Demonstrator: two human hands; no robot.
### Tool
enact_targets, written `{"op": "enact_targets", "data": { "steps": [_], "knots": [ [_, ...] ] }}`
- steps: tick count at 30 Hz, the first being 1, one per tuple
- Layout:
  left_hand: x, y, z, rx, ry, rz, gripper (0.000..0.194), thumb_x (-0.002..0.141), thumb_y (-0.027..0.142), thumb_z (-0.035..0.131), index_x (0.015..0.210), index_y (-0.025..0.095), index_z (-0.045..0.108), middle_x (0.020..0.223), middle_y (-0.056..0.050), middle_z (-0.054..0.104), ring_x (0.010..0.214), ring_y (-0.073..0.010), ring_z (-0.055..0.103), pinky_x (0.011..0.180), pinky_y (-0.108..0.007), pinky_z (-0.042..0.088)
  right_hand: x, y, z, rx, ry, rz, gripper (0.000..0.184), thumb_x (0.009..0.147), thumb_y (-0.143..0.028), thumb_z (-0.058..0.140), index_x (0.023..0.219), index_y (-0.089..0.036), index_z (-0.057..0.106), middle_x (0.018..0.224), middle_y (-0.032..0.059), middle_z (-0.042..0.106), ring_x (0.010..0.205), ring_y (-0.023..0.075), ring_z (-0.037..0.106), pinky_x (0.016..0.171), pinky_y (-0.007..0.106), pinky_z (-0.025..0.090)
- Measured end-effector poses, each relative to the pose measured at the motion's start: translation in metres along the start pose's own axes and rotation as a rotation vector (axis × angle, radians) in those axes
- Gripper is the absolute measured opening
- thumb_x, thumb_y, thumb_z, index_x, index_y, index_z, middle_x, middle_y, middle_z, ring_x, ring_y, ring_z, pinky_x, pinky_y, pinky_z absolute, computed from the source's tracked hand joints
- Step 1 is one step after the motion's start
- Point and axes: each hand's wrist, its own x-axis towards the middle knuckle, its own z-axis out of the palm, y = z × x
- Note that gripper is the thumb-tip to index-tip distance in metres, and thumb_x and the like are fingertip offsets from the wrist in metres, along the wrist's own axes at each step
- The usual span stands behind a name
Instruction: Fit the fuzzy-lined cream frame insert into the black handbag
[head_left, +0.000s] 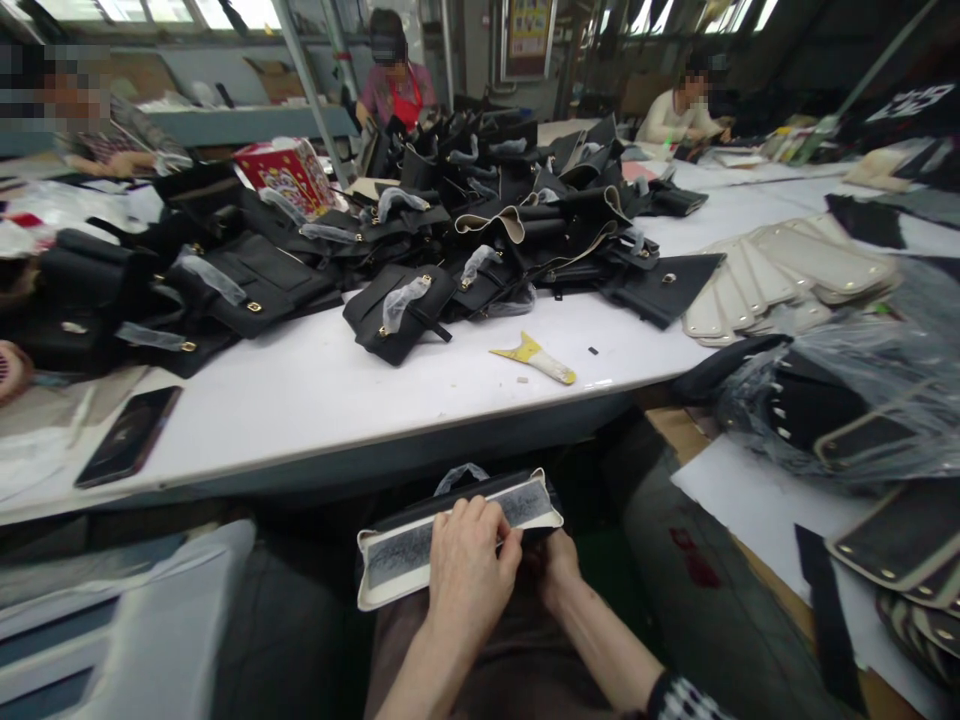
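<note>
On my lap lies a black bag piece point(457, 530) with a cream edge and a grey inner panel. My left hand point(469, 575) rests on top of it, fingers curled over its near edge and gripping it. My right hand point(559, 570) sits just right of the left, tucked under the piece's right end, with its fingers mostly hidden. A clear plastic wrap pokes out behind the piece.
A white table point(315, 390) ahead carries a heap of black bags point(450, 220), a yellow-handled scraper point(536, 358), a phone point(129, 435), a red box point(289, 172) and cream panels point(787, 275). Plastic-wrapped bags point(847, 410) lie at right. Three people work at the far side.
</note>
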Motion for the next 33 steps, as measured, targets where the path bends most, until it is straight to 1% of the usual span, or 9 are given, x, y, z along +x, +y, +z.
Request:
{"op": "enact_targets", "data": {
  "steps": [2,4,6,8,10,14,18,27,33],
  "knots": [
    [-0.002,0.000,0.000,-0.009,0.025,0.004,0.014,0.088,0.023,0.056,0.074,0.021,0.057,0.080,-0.001,0.060,0.084,-0.0212,0.053,0.074,-0.035,0.031,-0.024,-0.013,-0.020,-0.088,0.176,-0.102,0.042,0.076,-0.064,0.055,0.079,-0.023,0.058,0.074,0.0069,0.059,0.079,0.0277,0.058,0.075,0.044,0.049],
    [-0.004,0.000,0.001,-0.013,0.042,0.008,0.013,0.088,0.023,0.057,0.074,0.021,0.056,0.081,-0.001,0.060,0.084,-0.0212,0.053,0.074,-0.035,0.031,-0.053,-0.028,-0.037,-0.232,0.235,-0.319,0.029,0.083,-0.051,0.059,0.086,-0.022,0.062,0.088,0.0074,0.063,0.091,0.0268,0.058,0.088,0.042,0.047],
    [-0.006,-0.001,0.001,-0.007,0.056,0.013,0.013,0.088,0.023,0.057,0.075,0.021,0.056,0.081,-0.001,0.060,0.084,-0.0213,0.053,0.074,-0.035,0.032,-0.079,-0.040,-0.044,-0.462,0.133,-0.708,0.017,0.090,-0.031,0.056,0.102,-0.023,0.065,0.107,0.0075,0.063,0.104,0.0243,0.058,0.096,0.039,0.046],
    [-0.008,-0.001,0.002,0.007,0.072,0.020,0.014,0.088,0.023,0.056,0.075,0.021,0.056,0.081,-0.001,0.060,0.084,-0.0214,0.053,0.075,-0.036,0.032,-0.097,-0.047,-0.042,-0.676,-0.029,-1.044,0.032,0.092,-0.014,0.049,0.120,-0.024,0.061,0.122,0.0078,0.060,0.115,0.0223,0.055,0.100,0.037,0.046],
    [-0.008,-0.002,0.003,0.017,0.084,0.028,0.013,0.089,0.023,0.055,0.076,0.021,0.056,0.081,-0.001,0.060,0.084,-0.0216,0.053,0.075,-0.036,0.032,-0.104,-0.050,-0.034,-0.839,-0.128,-1.200,0.048,0.090,-0.005,0.046,0.135,-0.023,0.051,0.133,0.0093,0.054,0.125,0.0228,0.049,0.103,0.039,0.046],
    [-0.010,-0.003,0.004,0.013,0.093,0.036,0.011,0.088,0.021,0.054,0.077,0.021,0.056,0.082,-0.001,0.059,0.085,-0.0217,0.052,0.076,-0.036,0.034,-0.098,-0.046,-0.018,-1.096,-0.085,-1.272,0.061,0.089,-0.002,0.043,0.147,-0.019,0.035,0.140,0.0120,0.049,0.133,0.0253,0.042,0.105,0.047,0.045],
    [-0.015,-0.002,0.004,-0.026,0.112,0.034,0.007,0.090,0.020,0.053,0.084,0.020,0.056,0.086,-0.002,0.060,0.087,-0.0220,0.052,0.080,-0.036,0.035,-0.093,-0.038,-0.015,-1.194,0.015,-1.304,0.062,0.089,-0.005,0.046,0.148,-0.017,0.033,0.136,0.0139,0.052,0.131,0.0274,0.044,0.105,0.050,0.045],
    [-0.033,-0.018,-0.003,-0.030,0.149,-0.025,0.015,0.093,0.022,0.050,0.082,0.021,0.059,0.085,-0.002,0.060,0.087,-0.0224,0.052,0.076,-0.038,0.032,-0.096,-0.033,-0.003,-1.303,0.081,-1.309,0.044,0.093,-0.016,0.049,0.137,-0.012,0.048,0.135,0.0154,0.052,0.129,0.0303,0.044,0.101,0.052,0.047],
    [-0.043,-0.034,-0.009,-0.051,0.198,-0.076,0.014,0.092,0.023,0.053,0.079,0.021,0.059,0.084,-0.001,0.060,0.088,-0.0226,0.052,0.076,-0.038,0.031,-0.100,-0.028,0.014,-1.307,0.044,-1.352,0.040,0.093,-0.017,0.051,0.131,-0.006,0.051,0.129,0.0188,0.054,0.125,0.0317,0.045,0.098,0.052,0.049]
  ]
}}
